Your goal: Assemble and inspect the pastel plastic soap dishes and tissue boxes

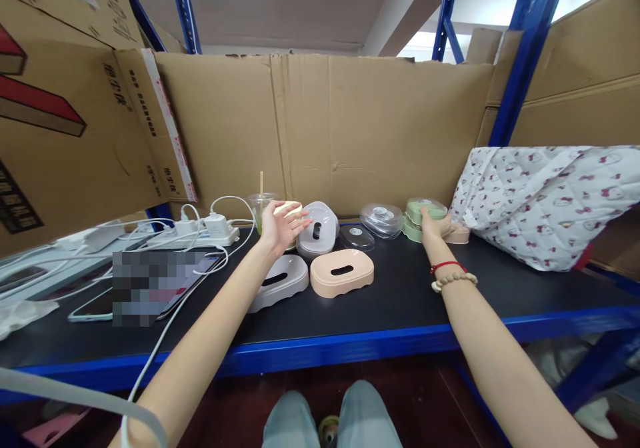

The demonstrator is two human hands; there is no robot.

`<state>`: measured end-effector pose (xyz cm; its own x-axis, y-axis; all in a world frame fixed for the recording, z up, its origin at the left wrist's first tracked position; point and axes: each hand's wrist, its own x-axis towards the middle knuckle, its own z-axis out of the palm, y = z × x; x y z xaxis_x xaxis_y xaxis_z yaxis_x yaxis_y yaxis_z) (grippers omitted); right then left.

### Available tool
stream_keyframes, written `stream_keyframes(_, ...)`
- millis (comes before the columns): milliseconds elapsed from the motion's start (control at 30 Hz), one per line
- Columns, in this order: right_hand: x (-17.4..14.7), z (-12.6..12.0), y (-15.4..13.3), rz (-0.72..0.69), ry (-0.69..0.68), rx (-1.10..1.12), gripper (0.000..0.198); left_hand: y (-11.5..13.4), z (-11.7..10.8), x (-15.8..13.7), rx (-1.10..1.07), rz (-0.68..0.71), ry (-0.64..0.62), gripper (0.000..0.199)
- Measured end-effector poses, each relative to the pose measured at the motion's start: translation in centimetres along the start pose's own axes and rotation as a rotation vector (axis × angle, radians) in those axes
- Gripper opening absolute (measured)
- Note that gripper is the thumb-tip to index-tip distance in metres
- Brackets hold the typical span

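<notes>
My left hand point(283, 229) is open, palm up with its fingers spread, just in front of a pale yellow plastic piece point(289, 206) that it partly hides. Beside its fingertips, a light grey oval cover with a slot point(324, 225) leans tilted. Below lie another grey slotted cover point(295, 276), partly behind my left forearm, and a peach slotted cover point(342, 273). At the right, my right hand point(436, 226) grips a light green oval plastic piece point(419, 208). Under it sits another green piece point(411, 230). A peach piece point(459, 235) shows beside that hand.
Clear oval lids point(381, 220) and a dark-looking transparent lid point(357, 237) lie mid-table. A cup with a straw point(256, 209), a power strip point(220, 235), cables and a tablet point(187, 271) are at left. A quilted bag point(540, 201) stands right; cardboard point(380, 121) walls the back.
</notes>
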<state>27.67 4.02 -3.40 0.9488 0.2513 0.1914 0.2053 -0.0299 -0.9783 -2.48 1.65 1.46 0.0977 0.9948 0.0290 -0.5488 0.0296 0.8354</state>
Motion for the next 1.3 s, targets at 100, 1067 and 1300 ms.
stream_keyframes(100,-1.2,-1.2,-0.7,-0.02,-0.028,-0.065,0.08,-0.1,0.0,0.0,0.003,-0.009,-0.008,0.034)
stream_keyframes(1067,-5.3,0.2,-2.6,-0.929,-0.3,-0.19,0.027,-1.7,-2.3,1.4,1.328,0.626,0.156,0.037)
stream_keyframes(1300,-8.5,1.0,-2.5,-1.021,-0.797,-0.507,0.022,-1.7,-1.4,0.3,1.718,0.572,0.207,0.039)
